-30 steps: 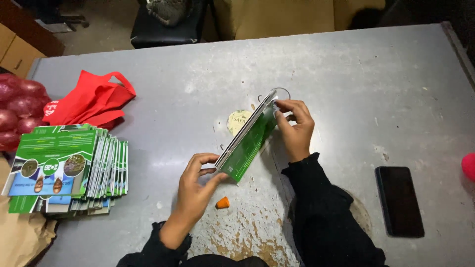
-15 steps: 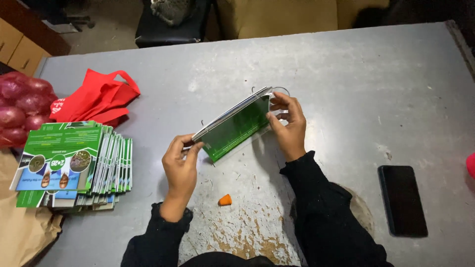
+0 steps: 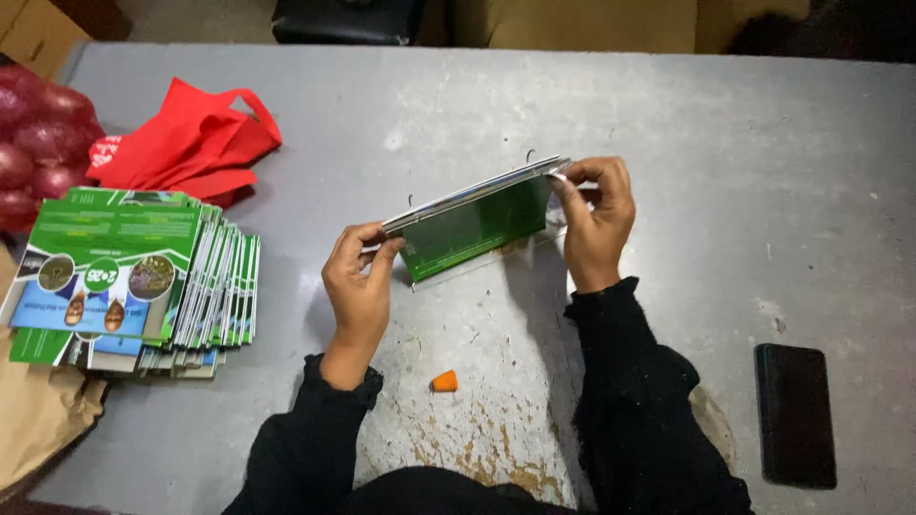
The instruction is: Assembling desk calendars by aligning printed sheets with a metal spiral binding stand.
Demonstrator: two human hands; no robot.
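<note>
Green desk calendar [image 3: 474, 227] held up off the grey table [image 3: 668, 124], mid-frame, tilted so its far end sits higher toward the right. White top edge faces the camera, green panel below it, and a pale lower edge sits close to the table surface; whether that edge touches the table cannot be told. Small wire loops poke up along the top edge.

Left hand [image 3: 358, 277] pinches the calendar's near-left corner, thumb and fingers closed on it. Right hand [image 3: 596, 215] grips the far-right end, fingers curled around the top edge. Both arms in black sleeves.

Small orange piece [image 3: 445, 381] lies on the table below the calendar, between the two forearms, apart from both. Table paint is worn and rusty around it.

Stack of matching green calendars [image 3: 134, 277] lies fanned at the left, well apart from the left hand. Red cloth bag [image 3: 196, 143] sits behind the stack. Red mesh sack of onions [image 3: 33, 143] at the far-left edge. Brown paper [image 3: 38, 410] at the lower-left corner. Black phone [image 3: 795, 413] lies flat, screen dark, at the right, well apart from the right arm.
</note>
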